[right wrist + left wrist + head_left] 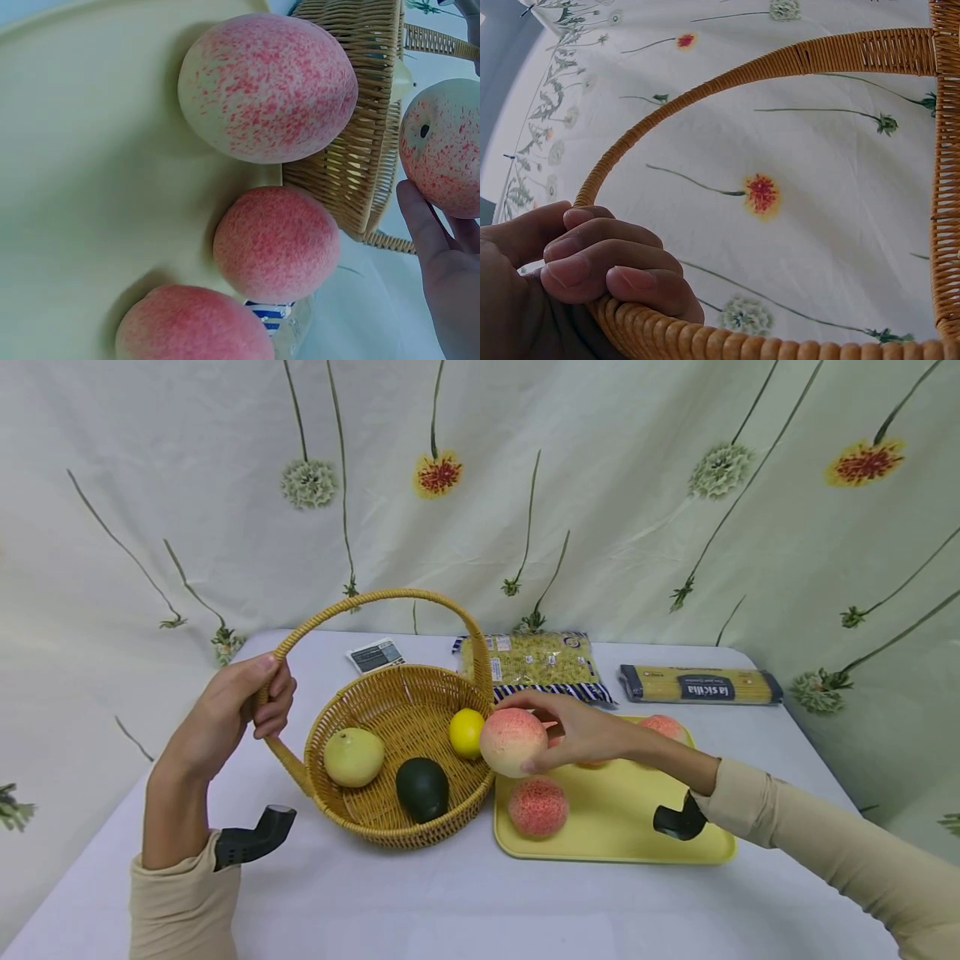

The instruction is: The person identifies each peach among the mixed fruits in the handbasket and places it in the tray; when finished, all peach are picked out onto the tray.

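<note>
My left hand (251, 702) grips the handle of a wicker basket (480, 806), and its curled fingers (622, 274) wrap the woven handle (727, 82) in the left wrist view. Inside the basket lie a yellow-green pear (354, 757), a dark green avocado (422, 789) and a lemon (467, 732). With thumb and fingers my right hand (566, 727) holds a pink-and-cream peach (513, 742) above the gap between the basket's right rim and the yellow tray (637, 818). In the right wrist view the held peach (448, 150) shows its dark stem hollow.
On the tray lie several more peaches, including a redder peach (538, 807) at its left end and a peach (663, 727) at the back. Behind stand a bag of pasta (540, 664), a spaghetti packet (701, 685) and a small printed packet (377, 656). A flowered cloth hangs behind the table.
</note>
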### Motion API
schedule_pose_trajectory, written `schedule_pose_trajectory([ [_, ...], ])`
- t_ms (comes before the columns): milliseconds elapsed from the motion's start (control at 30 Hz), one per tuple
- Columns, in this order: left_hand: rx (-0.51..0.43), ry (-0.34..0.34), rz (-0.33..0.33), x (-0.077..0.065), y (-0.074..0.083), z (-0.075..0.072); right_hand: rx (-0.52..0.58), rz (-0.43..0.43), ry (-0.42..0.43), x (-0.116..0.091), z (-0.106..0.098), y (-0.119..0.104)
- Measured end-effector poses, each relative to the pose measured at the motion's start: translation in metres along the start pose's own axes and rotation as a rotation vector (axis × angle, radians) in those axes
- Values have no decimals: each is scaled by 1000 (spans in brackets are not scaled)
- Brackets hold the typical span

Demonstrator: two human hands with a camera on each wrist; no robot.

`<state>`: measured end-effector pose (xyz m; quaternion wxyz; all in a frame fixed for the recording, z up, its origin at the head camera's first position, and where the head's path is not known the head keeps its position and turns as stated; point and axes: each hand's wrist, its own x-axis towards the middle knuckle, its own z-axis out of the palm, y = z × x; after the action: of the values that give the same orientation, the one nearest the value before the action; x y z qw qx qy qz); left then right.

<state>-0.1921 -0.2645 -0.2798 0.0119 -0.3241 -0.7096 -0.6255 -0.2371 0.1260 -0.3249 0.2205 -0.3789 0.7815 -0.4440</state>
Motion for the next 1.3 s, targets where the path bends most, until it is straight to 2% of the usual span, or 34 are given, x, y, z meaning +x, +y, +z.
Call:
schedule_pose_trajectory([
  [200, -3, 0, -4, 0, -1, -1, 11, 40, 23, -15, -5, -2],
  [433, 6, 1, -1, 0, -1, -1, 97, 15, 31, -28, -14, 9],
  [667, 14, -7, 16, -1, -1, -2, 63, -4, 53, -43, -19, 15],
  [900, -17, -7, 42, -3, -2, -5, 29, 40, 73, -61, -19, 24],
  [1133, 46, 20, 48, -6, -2, -7, 78, 53, 55, -76, -16, 36],
  [1300, 39, 13, 63, -6, -3, -8, 88, 61, 33, -81, -14, 45],
])
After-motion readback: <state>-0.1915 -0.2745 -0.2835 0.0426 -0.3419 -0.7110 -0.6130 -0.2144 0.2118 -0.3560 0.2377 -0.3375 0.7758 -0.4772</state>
